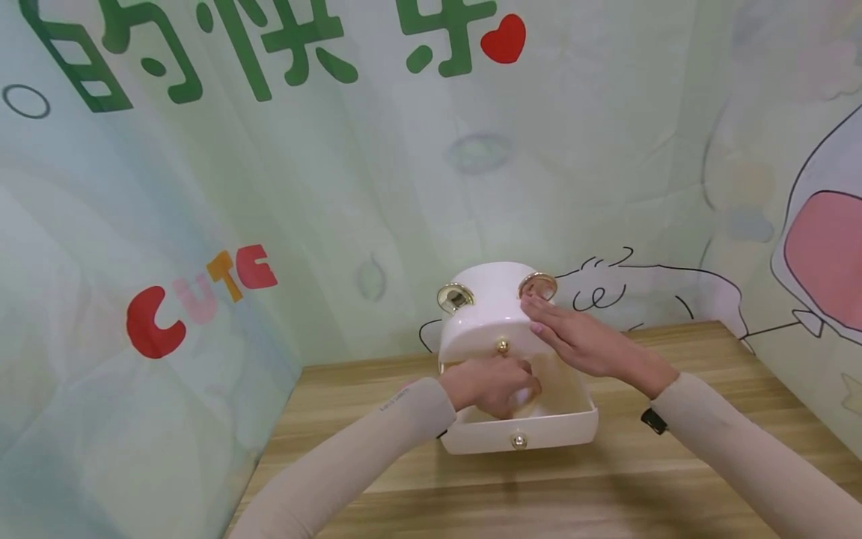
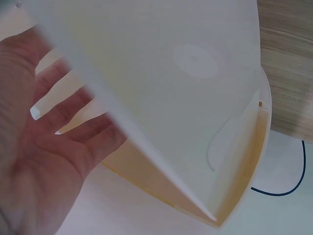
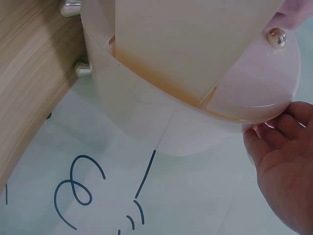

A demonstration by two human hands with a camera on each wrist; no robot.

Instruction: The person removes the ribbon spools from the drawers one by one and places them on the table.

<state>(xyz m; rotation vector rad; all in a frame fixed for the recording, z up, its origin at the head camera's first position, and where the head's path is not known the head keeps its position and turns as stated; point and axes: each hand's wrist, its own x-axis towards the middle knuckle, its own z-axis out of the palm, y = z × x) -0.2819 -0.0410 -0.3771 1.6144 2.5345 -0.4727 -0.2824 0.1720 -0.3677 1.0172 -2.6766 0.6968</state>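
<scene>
A white rounded box (image 1: 494,299) with two gold-rimmed ears stands on the table, its lower drawer (image 1: 559,430) pulled out. My left hand (image 1: 494,383) is over the drawer's opening, fingers bent downward; a pale patch shows by them, too unclear to name. In the left wrist view, the spaced fingers of that hand (image 2: 58,122) reach behind the edge of a white panel (image 2: 161,88), which hides their tips. With extended fingers, my right hand (image 1: 579,337) touches the box's right side near the ear. In the right wrist view, that hand (image 3: 286,161) lies against the rounded shell (image 3: 161,132).
The wooden table (image 1: 357,419) reaches back to a printed cloth backdrop (image 1: 377,187) close behind the box. One gold knob (image 1: 503,346) is on the upper front, another (image 1: 518,440) on the drawer front. A small black object (image 1: 653,421) shows beside the right sleeve.
</scene>
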